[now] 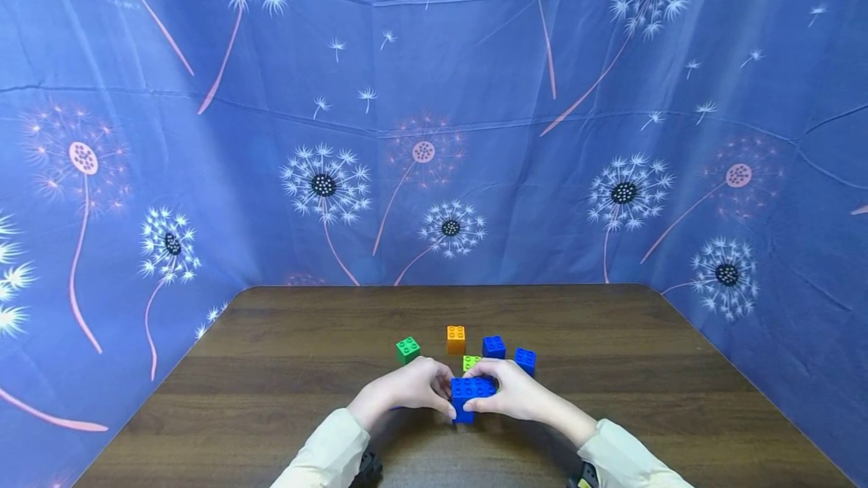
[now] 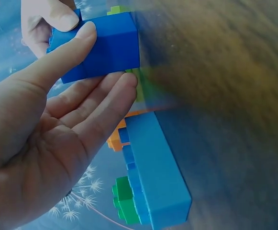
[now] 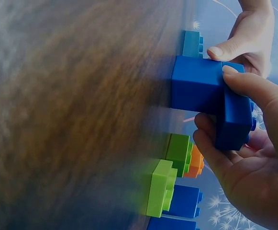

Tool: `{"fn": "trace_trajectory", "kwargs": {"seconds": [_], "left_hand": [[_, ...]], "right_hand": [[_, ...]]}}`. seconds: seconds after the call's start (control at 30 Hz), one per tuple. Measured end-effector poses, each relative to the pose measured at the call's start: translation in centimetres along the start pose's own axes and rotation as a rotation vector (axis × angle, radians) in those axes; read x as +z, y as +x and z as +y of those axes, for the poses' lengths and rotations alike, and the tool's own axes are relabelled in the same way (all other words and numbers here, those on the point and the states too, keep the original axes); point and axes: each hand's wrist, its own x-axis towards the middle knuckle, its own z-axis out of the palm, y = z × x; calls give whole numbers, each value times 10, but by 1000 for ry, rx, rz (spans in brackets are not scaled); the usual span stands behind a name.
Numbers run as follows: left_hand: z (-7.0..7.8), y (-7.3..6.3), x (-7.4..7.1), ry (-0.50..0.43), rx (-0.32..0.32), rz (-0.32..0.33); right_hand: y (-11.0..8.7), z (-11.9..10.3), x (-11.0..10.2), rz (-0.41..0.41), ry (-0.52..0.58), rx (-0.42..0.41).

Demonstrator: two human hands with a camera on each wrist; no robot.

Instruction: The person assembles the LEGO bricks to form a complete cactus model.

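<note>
At the front of the table both hands hold two joined blue building bricks. The lower blue brick (image 3: 196, 86) is blocky and stands on the wood. A longer blue brick (image 3: 234, 122) is across its studs and overhangs toward the right hand. My left hand (image 1: 414, 388) pinches the joined bricks from the left, thumb on the near face. My right hand (image 1: 521, 393) grips the longer brick at its overhanging end, thumb on the near face and fingers beyond. Beside the left hand lies a long light-blue brick (image 2: 160, 172), mostly hidden by that hand in the head view.
Behind the hands on the wooden table (image 1: 271, 367) stand a green brick (image 1: 408, 350), an orange brick (image 1: 456, 340) and two blue bricks, one nearer the middle (image 1: 493, 347), one farther right (image 1: 525, 361). Lime-green bricks (image 3: 160, 189) sit close behind the right hand. A blue dandelion-print cloth (image 1: 434, 96) hangs behind.
</note>
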Motion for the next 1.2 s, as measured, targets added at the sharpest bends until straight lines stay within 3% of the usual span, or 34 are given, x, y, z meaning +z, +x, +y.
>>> {"fn": "trace_trajectory", "kwargs": {"seconds": [0.37, 0.83, 1.0, 1.2], "left_hand": [[2, 3, -7, 13, -14, 12], [0, 7, -13, 68, -26, 74], [0, 11, -12, 73, -27, 110], [-1, 15, -11, 68, 0, 144]], "right_hand": [[-1, 4, 1, 17, -8, -35], [0, 6, 4, 40, -29, -53], [1, 7, 5, 66, -39, -104], [0, 5, 4, 41, -24, -58]]}}
